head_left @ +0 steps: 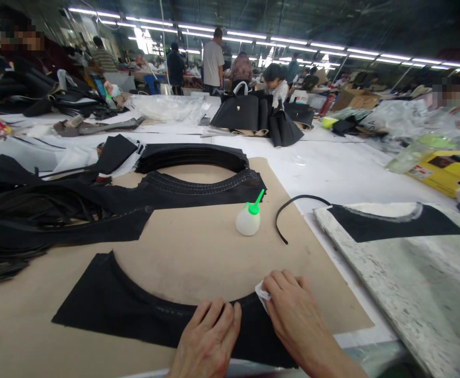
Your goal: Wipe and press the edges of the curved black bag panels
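Observation:
A black curved fabric panel (pixel 135 307) lies on brown board in front of me, its concave edge facing away. My left hand (pixel 210 336) rests on the panel near the middle of that edge, fingers bent and side by side, thumb hidden. At the right end of the curve, my right hand (pixel 292 310) is closed on a small white piece (pixel 263 291), perhaps folded cloth or paper, pressed against the edge. Beyond the hands stands a squeeze bottle (pixel 248 222) with a green spout. A thin black strip (pixel 279 218) curls to its right.
Stacked black curved panels (pixel 198 157) and a heap of black strips (pixel 29 205) lie at the left. Another black panel (pixel 395 226) rests on a marbled slab (pixel 422 273). Farther off are black bags (pixel 239 113), a yellow box (pixel 446 173) and several people.

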Demonstrator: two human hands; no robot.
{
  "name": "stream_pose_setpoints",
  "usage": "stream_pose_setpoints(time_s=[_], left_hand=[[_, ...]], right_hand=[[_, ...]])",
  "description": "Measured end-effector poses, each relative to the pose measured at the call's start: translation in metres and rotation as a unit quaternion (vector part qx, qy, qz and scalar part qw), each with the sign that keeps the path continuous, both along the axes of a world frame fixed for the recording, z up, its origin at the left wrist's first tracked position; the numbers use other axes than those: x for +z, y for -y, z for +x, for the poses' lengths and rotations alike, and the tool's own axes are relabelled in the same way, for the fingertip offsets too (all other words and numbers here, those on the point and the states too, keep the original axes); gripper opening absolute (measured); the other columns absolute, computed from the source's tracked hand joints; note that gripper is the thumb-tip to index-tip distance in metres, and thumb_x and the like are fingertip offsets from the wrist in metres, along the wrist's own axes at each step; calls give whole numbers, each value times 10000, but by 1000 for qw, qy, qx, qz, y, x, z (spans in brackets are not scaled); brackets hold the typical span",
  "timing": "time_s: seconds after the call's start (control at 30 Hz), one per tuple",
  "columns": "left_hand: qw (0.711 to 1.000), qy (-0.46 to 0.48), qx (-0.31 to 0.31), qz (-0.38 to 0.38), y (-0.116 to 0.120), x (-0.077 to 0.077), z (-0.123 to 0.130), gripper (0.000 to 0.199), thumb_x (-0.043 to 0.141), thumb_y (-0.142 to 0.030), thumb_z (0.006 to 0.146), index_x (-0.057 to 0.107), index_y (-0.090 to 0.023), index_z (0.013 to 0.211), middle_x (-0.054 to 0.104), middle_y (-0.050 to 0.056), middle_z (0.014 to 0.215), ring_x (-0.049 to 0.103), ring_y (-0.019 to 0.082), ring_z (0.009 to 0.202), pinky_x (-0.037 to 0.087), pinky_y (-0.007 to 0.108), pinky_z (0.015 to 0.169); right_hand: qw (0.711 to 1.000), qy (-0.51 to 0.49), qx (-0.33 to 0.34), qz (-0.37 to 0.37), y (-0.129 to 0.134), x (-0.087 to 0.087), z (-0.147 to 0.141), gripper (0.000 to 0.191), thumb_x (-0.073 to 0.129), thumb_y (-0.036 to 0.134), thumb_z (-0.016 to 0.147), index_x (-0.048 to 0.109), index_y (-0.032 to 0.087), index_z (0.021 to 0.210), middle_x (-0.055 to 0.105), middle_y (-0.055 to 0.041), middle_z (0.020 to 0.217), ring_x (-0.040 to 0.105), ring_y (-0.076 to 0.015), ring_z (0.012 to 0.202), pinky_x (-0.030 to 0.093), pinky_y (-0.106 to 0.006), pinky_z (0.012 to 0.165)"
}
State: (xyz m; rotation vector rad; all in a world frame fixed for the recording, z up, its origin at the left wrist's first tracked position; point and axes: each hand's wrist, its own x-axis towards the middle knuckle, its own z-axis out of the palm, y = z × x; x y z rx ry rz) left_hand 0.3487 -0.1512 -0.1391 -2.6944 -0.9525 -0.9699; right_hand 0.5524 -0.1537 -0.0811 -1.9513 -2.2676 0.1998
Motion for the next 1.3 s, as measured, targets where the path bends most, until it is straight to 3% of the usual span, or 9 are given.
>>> stream_pose_setpoints(time_s=[0.17, 0.3, 0.37, 0.57, 0.7, 0.8, 0.93, 1.03, 1.3], left_hand=[[1000, 1, -6, -3, 0, 4, 1, 390, 283, -145, 970, 633, -138, 1142, 677, 57, 969, 551, 194, 981, 375, 328, 899], [999, 0, -12, -37, -2, 14, 0, 358, 352, -109, 914, 632, -136, 1134, 683, 55, 1001, 571, 207, 962, 427, 328, 871], [998, 15, -15, -61, -2, 19, 1, 373, 359, -59, 873, 633, -136, 1114, 679, 65, 1005, 586, 204, 937, 460, 319, 851], [996, 25, -41, -71, -3, 27, 22, 426, 385, -15, 790, 596, -100, 1150, 671, 108, 1053, 605, 223, 959, 533, 321, 809], [994, 3, -43, -101, -2, 21, 37, 449, 367, -11, 784, 586, -81, 1170, 672, 105, 1016, 606, 223, 906, 544, 318, 769], [997, 3, -32, -71, -1, 16, 41, 404, 342, -11, 842, 610, -85, 1134, 675, 89, 989, 599, 210, 886, 520, 304, 789], [1000, 7, -12, -22, -1, 11, 41, 397, 288, -62, 928, 625, -94, 1136, 683, 75, 997, 587, 209, 939, 459, 318, 843], [1000, 11, -6, -5, -1, 7, 41, 405, 260, -119, 973, 636, -109, 1125, 685, 70, 983, 582, 203, 953, 415, 326, 861], [1000, -28, -8, -9, -2, 1, 42, 401, 257, -126, 991, 628, -129, 1141, 678, 50, 992, 573, 178, 974, 389, 323, 880]], right_hand=[[996, -83, -37, -18, 2, 12, 17, 146, 452, 203, 913, 534, 225, 794, 589, -31, 824, 528, -238, 807, 316, -379, 733], [964, -234, -117, -54, -3, 22, 29, 171, 406, 373, 969, 485, 240, 896, 579, 18, 740, 564, -180, 674, 381, -309, 634], [957, -261, -117, -49, -4, 22, 32, 148, 444, 381, 955, 497, 243, 965, 605, 18, 794, 588, -174, 708, 406, -298, 658], [959, -278, -28, -56, -3, 23, 27, 167, 444, 219, 929, 609, 237, 913, 610, -11, 921, 599, -160, 836, 434, -275, 750], [951, -297, 33, -80, -1, 23, 14, 171, 461, 156, 920, 609, 226, 967, 589, -27, 994, 592, -151, 906, 447, -267, 826], [956, -266, 64, -102, 1, 13, 11, 195, 413, 142, 963, 594, 210, 931, 573, -41, 988, 583, -154, 887, 459, -276, 820], [981, -148, 56, -113, -1, 0, 17, 227, 390, 66, 953, 579, 192, 936, 567, -49, 947, 571, -171, 820, 464, -290, 735], [991, -82, 27, -105, -4, 3, 23, 231, 398, 54, 947, 582, 179, 885, 565, -54, 924, 568, -175, 792, 460, -298, 719], [975, -178, 51, -119, -6, 7, 16, 217, 410, 94, 962, 595, 185, 893, 566, -44, 941, 572, -154, 805, 474, -268, 737]])
